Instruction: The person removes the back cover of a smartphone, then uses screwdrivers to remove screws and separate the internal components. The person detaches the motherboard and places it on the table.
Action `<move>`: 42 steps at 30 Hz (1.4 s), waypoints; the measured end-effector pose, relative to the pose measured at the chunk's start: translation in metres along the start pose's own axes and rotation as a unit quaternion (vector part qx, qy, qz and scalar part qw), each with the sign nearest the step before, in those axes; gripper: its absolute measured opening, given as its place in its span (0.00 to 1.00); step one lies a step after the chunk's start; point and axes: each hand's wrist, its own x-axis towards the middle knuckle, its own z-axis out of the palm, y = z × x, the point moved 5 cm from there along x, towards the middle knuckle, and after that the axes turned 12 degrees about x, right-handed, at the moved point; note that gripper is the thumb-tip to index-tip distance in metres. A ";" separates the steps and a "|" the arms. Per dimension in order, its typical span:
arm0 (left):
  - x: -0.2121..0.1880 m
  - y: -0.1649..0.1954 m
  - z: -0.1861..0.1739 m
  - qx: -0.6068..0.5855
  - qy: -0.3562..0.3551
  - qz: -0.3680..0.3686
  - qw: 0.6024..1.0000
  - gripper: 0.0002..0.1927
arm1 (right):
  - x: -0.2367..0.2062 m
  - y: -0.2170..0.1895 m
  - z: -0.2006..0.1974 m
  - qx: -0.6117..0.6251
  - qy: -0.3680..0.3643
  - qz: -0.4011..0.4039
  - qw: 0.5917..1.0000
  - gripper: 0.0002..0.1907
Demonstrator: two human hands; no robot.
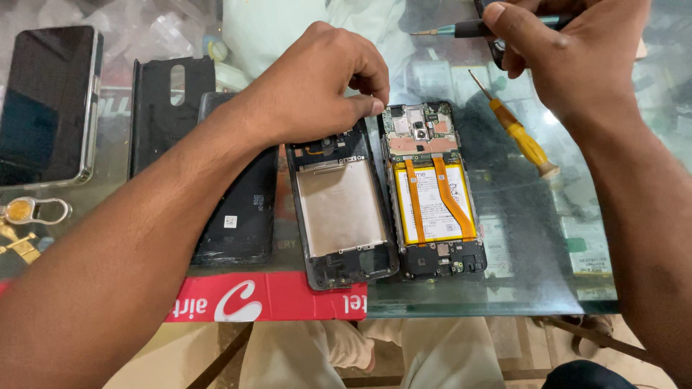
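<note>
An opened phone lies on the glass table, its circuit board, yellow battery and orange ribbon cables exposed. Beside it on the left lies its removed back frame with a metal plate. My left hand hovers over the top of the frame, thumb and fingers pinched together close to the phone's upper left corner; whether something tiny is between them I cannot tell. My right hand at the upper right grips a thin dark screwdriver, its tip pointing left.
A yellow-handled screwdriver lies right of the phone. Two black back covers lie at left, another phone at far left, keys below it. A red strip runs along the table's front edge.
</note>
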 end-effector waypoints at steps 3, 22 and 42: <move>0.000 -0.002 -0.001 -0.005 -0.003 -0.036 0.999 0.04 | 0.000 0.000 0.001 0.008 -0.006 -0.007 1.000 0.10; 0.001 0.006 -0.001 0.013 0.009 -0.005 1.000 0.07 | -0.001 -0.002 0.002 0.071 -0.036 -0.030 0.996 0.05; 0.002 0.005 0.001 -0.007 0.001 -0.043 0.999 0.04 | 0.000 -0.005 0.007 0.056 -0.042 -0.039 0.997 0.07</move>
